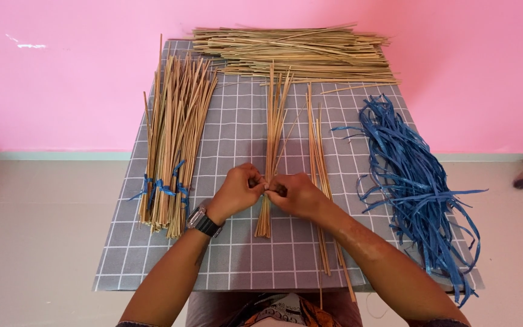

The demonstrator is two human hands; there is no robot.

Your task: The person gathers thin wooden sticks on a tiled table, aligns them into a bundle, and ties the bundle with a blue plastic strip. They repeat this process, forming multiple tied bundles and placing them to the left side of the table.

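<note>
Pinching a small bunch of thin sticks (272, 130) with both hands, I have my left hand (236, 192) and right hand (295, 194) close together in the middle of the grey checked mat (237, 254), fingers curled tight around the bunch near its lower end. I think these sticks are very light, stiff and dry, and they may snap if bent hard. They look smooth, so a loose bunch could slide apart; the low spot where my fingers squeeze seems a good place to hold. To the left lies a bigger tied bundle (174, 145) with a blue strip around it. A few loose sticks (319, 163) lie just right of my hands. A wide pile of sticks (292, 51) sits at the far edge, and soft blue plastic strips (416, 188) lie in a floppy heap on the right. I see no boxes or bowls; everything lies flat on the mat.
</note>
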